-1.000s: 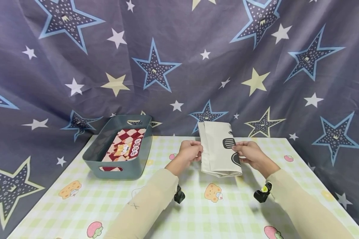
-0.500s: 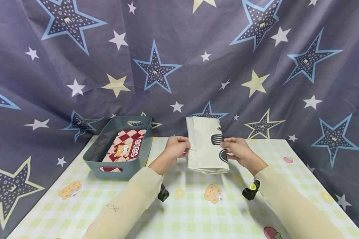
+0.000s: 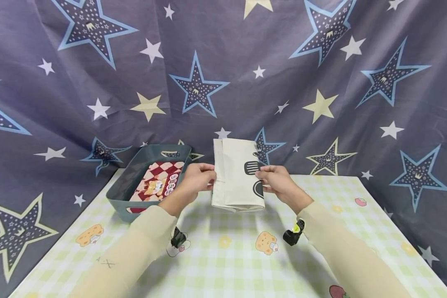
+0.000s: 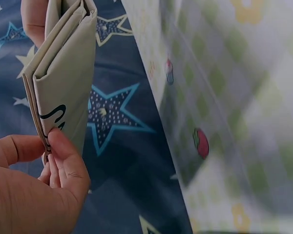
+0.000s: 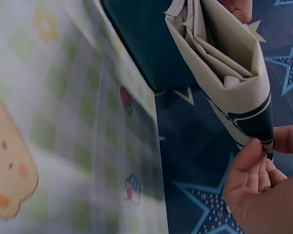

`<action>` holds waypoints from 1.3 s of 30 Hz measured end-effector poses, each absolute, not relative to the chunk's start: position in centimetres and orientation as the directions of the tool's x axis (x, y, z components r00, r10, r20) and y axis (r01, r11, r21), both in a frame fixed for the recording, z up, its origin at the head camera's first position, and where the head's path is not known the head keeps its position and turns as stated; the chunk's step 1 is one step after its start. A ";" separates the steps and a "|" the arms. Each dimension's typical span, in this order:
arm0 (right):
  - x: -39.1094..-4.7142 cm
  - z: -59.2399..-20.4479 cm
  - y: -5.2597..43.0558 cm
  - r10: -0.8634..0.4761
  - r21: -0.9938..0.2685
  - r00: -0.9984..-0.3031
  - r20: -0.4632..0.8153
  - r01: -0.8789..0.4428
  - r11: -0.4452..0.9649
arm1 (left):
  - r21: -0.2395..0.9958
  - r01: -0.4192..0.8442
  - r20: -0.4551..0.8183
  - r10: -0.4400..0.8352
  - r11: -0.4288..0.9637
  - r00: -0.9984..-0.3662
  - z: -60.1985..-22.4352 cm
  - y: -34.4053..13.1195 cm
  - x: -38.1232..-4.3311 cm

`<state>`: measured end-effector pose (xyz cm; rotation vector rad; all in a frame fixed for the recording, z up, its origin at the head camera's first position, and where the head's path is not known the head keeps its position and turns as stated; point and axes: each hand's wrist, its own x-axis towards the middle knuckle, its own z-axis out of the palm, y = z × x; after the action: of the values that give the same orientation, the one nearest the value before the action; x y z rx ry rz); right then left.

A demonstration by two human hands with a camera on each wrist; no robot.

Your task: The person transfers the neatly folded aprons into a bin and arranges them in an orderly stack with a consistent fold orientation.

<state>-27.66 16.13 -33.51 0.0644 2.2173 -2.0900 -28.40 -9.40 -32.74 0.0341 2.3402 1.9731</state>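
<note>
A folded cream cloth [image 3: 234, 178] with dark printed shapes is held up above the table, a little right of the bin. My left hand [image 3: 196, 180] pinches its left edge between thumb and fingers. On the opposite edge, my right hand [image 3: 280, 184] pinches the cloth beside a dark striped print. In the left wrist view, the cloth [image 4: 68, 92] shows several stacked layers and a dark curved print by the thumb. Its folded end gapes open in the right wrist view, where loose layers of the cloth [image 5: 234, 97] show inside.
A grey-blue plastic bin [image 3: 121, 194] stands at the table's back left, behind my left forearm. Inside lies a folded red-and-cream checked cloth [image 3: 154, 182] with a cartoon animal. The table [image 3: 242, 269] has a green checked cover, and a star-patterned curtain [image 3: 231, 41] hangs behind it.
Both hands have carried the folded cream cloth leftward and slightly up, closer to the bin. My left hand now overlaps the bin's right side in the head view. The grip looks the same.
</note>
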 end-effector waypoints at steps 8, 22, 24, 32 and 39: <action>-27.7 -32.6 12.6 -0.051 -0.995 -0.997 -0.065 0.060 0.084 | 0.973 -0.029 -0.042 0.051 0.230 -0.998 -32.1 -13.1 -28.0; -28.4 -32.3 6.1 -0.060 -0.997 -0.996 -0.073 0.071 0.040 | 0.935 -0.025 -0.033 0.015 0.353 -0.999 -31.3 -19.3 -27.0; -28.5 -32.1 5.5 -0.066 -0.996 -0.994 -0.086 0.085 0.021 | 0.936 -0.025 -0.033 0.018 0.352 -0.999 -31.2 -20.0 -27.0; -29.0 -31.6 3.3 -0.078 -0.990 -0.989 -0.128 0.133 -0.055 | 0.940 0.003 -0.015 0.052 0.342 -0.999 -30.5 -22.3 -27.3; -29.7 -31.4 1.7 -0.120 -0.987 -0.984 -0.129 0.139 -0.081 | 0.937 0.008 -0.011 0.052 0.349 -0.999 -29.9 -24.0 -27.8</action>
<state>-29.67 1.67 -31.39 0.0212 2.0013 -2.1880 -27.78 -23.99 -29.90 0.0564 2.5485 1.7694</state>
